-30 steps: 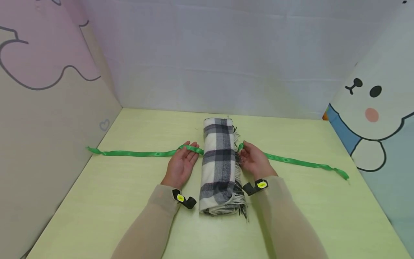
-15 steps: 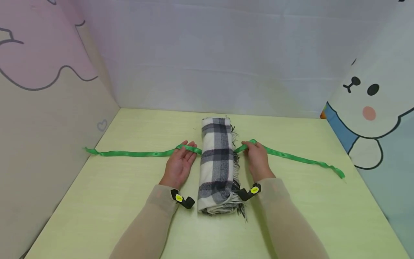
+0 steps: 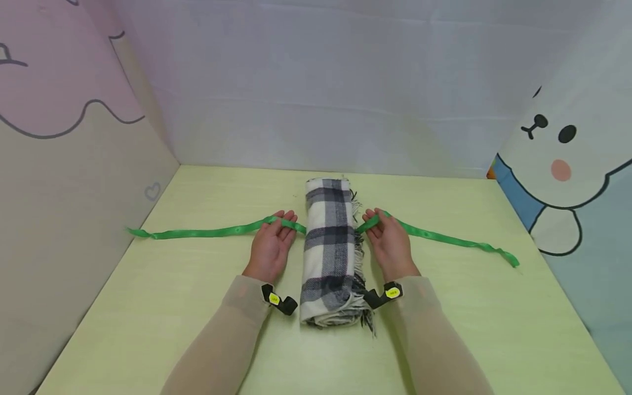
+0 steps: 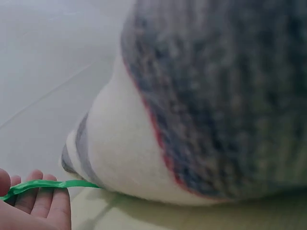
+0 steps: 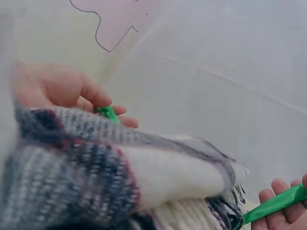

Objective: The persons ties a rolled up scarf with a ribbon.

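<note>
A rolled plaid blanket (image 3: 328, 247) in white, grey and black lies lengthwise on the table, its fringe along the right side. A green ribbon (image 3: 217, 231) runs crosswise, its middle hidden under the roll. Left of the roll, my left hand (image 3: 270, 249) is palm up, with the ribbon across its extended fingers. On the other side my right hand (image 3: 392, 247) also faces up, the ribbon passing over its fingers and behind the thumb. In the left wrist view the ribbon (image 4: 76, 183) goes beneath the blanket (image 4: 129, 148). The right wrist view shows it emerging by the fringe (image 5: 230, 211).
The pale yellow table (image 3: 197, 307) meets a white back wall (image 3: 316, 99). Side panels with cartoon drawings stand at left (image 3: 59, 192) and right (image 3: 607, 263). The ribbon's ends stretch out toward both sides of the table.
My right hand has turned from holding the ribbon beside the fringe to palm up, with the ribbon across its fingers. The left hand has barely moved, and the head view has shifted slightly.
</note>
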Demonstrator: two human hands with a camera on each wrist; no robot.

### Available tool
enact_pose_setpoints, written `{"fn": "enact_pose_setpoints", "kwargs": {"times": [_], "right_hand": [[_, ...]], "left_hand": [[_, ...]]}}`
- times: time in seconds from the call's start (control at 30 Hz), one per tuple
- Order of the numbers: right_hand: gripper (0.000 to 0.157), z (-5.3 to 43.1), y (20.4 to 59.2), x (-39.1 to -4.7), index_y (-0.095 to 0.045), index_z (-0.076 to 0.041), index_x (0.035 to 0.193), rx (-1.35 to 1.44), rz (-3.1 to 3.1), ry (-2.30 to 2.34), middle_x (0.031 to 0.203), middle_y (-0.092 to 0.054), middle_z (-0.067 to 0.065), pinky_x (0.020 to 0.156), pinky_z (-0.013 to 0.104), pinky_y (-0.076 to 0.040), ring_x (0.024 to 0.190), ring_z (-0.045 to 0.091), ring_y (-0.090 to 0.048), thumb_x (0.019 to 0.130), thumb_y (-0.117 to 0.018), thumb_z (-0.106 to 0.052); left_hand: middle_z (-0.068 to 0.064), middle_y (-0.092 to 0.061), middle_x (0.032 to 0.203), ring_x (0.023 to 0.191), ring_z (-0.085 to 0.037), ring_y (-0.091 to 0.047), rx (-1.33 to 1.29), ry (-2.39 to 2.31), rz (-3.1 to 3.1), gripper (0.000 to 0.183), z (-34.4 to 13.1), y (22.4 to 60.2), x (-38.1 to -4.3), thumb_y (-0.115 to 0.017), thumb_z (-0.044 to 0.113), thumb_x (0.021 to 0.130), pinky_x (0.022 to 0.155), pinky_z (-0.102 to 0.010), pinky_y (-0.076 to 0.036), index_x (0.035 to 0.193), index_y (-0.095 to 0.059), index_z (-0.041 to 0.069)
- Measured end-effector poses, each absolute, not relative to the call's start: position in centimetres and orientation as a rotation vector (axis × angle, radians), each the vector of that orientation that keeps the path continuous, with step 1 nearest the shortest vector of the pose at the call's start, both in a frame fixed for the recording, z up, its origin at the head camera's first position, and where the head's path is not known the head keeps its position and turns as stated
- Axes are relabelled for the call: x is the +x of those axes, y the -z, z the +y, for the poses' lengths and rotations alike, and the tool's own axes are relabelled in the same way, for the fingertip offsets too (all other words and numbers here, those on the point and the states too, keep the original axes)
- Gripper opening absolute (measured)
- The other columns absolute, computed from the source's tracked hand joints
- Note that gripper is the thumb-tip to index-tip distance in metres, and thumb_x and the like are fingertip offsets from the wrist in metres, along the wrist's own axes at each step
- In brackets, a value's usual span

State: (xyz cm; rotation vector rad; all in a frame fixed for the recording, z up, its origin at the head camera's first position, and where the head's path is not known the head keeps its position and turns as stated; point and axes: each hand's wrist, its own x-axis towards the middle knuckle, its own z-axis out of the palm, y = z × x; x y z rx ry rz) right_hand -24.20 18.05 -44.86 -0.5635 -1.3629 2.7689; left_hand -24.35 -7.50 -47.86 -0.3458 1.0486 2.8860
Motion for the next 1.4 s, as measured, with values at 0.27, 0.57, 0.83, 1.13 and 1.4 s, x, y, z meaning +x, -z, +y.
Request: {"fn": "enact_pose_setpoints", "kwargs": {"times": [0.27, 0.57, 0.83, 1.13, 1.4], "right_hand": [[0.046, 17.3, 43.7, -23.6, -0.037, 0.002, 0.156, -0.485, -1.357, -2.798, 0.157, -0.042, 0.025, 0.114, 0.034, -0.042, 0.142, 0.032, -0.047, 0.113, -0.04, -0.017], [0.044, 16.3, 42.6, -23.2, -0.038, 0.003, 0.154, -0.401, -1.348, -2.789, 0.155, -0.042, 0.026, 0.114, 0.034, -0.042, 0.14, 0.032, -0.049, 0.113, -0.04, -0.015], [0.04, 15.3, 41.9, -22.9, -0.045, 0.004, 0.149, -0.375, -1.446, -2.735, 0.151, -0.049, 0.025, 0.111, 0.033, -0.044, 0.133, 0.029, -0.056, 0.113, -0.043, -0.013], [0.045, 14.6, 41.9, -22.5, -0.04, 0.005, 0.153, -0.266, -1.692, -2.62, 0.152, -0.049, 0.023, 0.119, 0.038, -0.035, 0.139, 0.029, -0.051, 0.11, -0.046, -0.005], [0.046, 13.6, 41.4, -22.1, -0.046, -0.002, 0.152, -0.238, -1.955, -2.425, 0.147, -0.056, 0.015, 0.118, 0.036, -0.036, 0.137, 0.022, -0.052, 0.107, -0.051, -0.007]], "left_hand": [[-0.026, -0.041, 0.155, 0.145, -0.035, -0.042, -0.275, -2.867, 1.039, 0.049, -6.9, 46.0, -24.3, -0.034, 0.019, 0.115, 0.116, -0.039, -0.039, 0.156, -0.028, -0.006], [-0.022, -0.049, 0.15, 0.14, -0.033, -0.049, -0.278, -2.841, 1.104, 0.043, -6.2, 44.3, -24.5, -0.038, 0.02, 0.114, 0.115, -0.038, -0.041, 0.15, -0.038, -0.005], [-0.024, -0.048, 0.152, 0.141, -0.032, -0.048, -0.217, -2.801, 1.157, 0.041, -5.2, 43.4, -24.8, -0.037, 0.019, 0.114, 0.117, -0.04, -0.038, 0.147, -0.042, -0.005], [-0.024, -0.045, 0.155, 0.141, -0.031, -0.048, -0.132, -2.746, 1.206, 0.045, -3.8, 42.5, -24.5, -0.035, 0.017, 0.114, 0.116, -0.037, -0.04, 0.152, -0.038, -0.007], [-0.021, -0.041, 0.157, 0.145, -0.029, -0.042, -0.093, -2.654, 1.245, 0.05, -3.0, 41.9, -24.2, -0.036, 0.022, 0.115, 0.121, -0.038, -0.032, 0.158, -0.031, -0.002]]}}
